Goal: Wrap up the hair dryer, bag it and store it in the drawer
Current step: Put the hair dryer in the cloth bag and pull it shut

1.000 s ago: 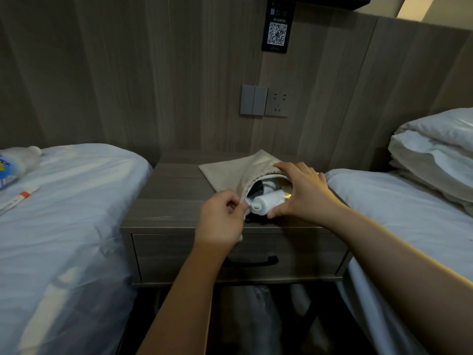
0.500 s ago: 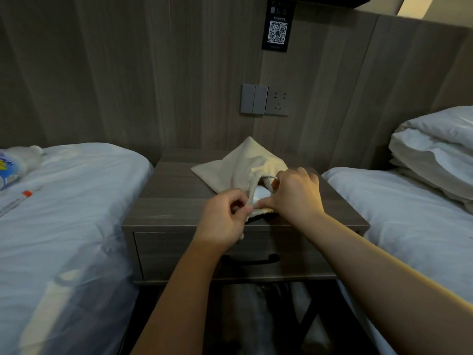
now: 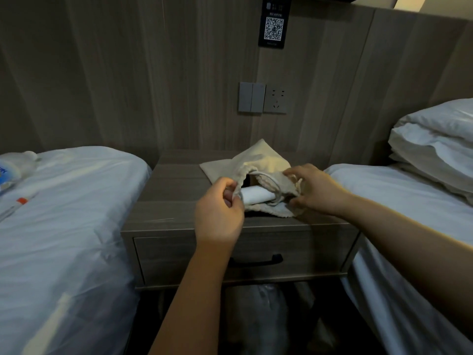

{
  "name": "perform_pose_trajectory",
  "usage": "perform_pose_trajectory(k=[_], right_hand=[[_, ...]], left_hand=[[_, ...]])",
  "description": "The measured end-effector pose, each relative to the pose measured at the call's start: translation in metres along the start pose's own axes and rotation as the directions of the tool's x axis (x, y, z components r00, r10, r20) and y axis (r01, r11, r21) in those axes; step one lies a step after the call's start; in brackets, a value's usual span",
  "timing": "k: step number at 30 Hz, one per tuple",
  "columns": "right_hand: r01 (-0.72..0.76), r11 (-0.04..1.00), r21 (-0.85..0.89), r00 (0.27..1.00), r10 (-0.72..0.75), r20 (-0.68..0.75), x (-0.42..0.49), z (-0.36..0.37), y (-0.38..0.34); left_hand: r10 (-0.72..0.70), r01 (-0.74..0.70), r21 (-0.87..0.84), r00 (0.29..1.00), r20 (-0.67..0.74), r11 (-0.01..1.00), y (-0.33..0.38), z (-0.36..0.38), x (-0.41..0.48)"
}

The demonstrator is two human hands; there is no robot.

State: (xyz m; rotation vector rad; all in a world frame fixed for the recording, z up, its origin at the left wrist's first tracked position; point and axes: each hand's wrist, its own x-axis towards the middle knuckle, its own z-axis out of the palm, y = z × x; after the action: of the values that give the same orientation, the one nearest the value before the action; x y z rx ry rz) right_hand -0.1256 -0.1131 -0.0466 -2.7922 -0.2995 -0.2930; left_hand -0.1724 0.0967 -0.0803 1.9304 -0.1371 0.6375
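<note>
The left hand (image 3: 220, 211) pinches the drawstring bag (image 3: 258, 162) at its mouth's 9 o'clock and the right hand (image 3: 314, 190) grips it at 3 o'clock. This probably stretches the opening so the hair dryer (image 3: 256, 197), partly inside atop the nightstand (image 3: 163, 216), slips in.

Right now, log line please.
left hand: pinches bag rim | right hand: grips bag | dryer: partly bagged | drawer: shut

Bag (image 3: 258, 160): you have matt, coarse-woven beige cloth here.
Hair dryer (image 3: 256, 196): smooth white plastic; you can see a faint sheen.
Surface (image 3: 174, 190): matt wood grain.
Drawer handle (image 3: 268, 261): dark, smooth.
Bed sheets (image 3: 76, 201): soft white cloth.
</note>
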Motion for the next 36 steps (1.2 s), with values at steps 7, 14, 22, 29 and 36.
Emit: perform_pose_trajectory(k=[7, 14, 22, 29, 36], right_hand=[[-0.119, 0.913, 0.389, 0.878, 0.279, -0.388, 0.007, -0.002, -0.007], [0.017, 0.961, 0.278, 0.930, 0.087, -0.358, -0.014, 0.001, 0.001], [0.154, 0.961, 0.228, 0.968, -0.101, -0.229, -0.019, 0.023, -0.032], [0.150, 0.967, -0.208, 0.964, -0.190, -0.187, 0.014, 0.025, -0.065], [0.122, 0.984, -0.126, 0.974, -0.143, -0.175, 0.015, 0.024, -0.057]], left_hand=[[-0.014, 0.013, -0.034, 0.999, -0.041, 0.999, -0.003, 0.005, 0.006], [-0.027, 0.028, 0.007, 0.999, -0.036, 1.000, -0.010, -0.004, 0.008], [-0.016, 0.011, 0.186, 1.000, 0.025, 0.983, -0.017, -0.012, 0.001], [-0.048, 0.044, 0.089, 0.998, 0.042, 0.995, -0.019, -0.016, 0.005], [-0.007, 0.002, 0.108, 0.999, 0.049, 0.994, -0.025, -0.020, 0.008]])
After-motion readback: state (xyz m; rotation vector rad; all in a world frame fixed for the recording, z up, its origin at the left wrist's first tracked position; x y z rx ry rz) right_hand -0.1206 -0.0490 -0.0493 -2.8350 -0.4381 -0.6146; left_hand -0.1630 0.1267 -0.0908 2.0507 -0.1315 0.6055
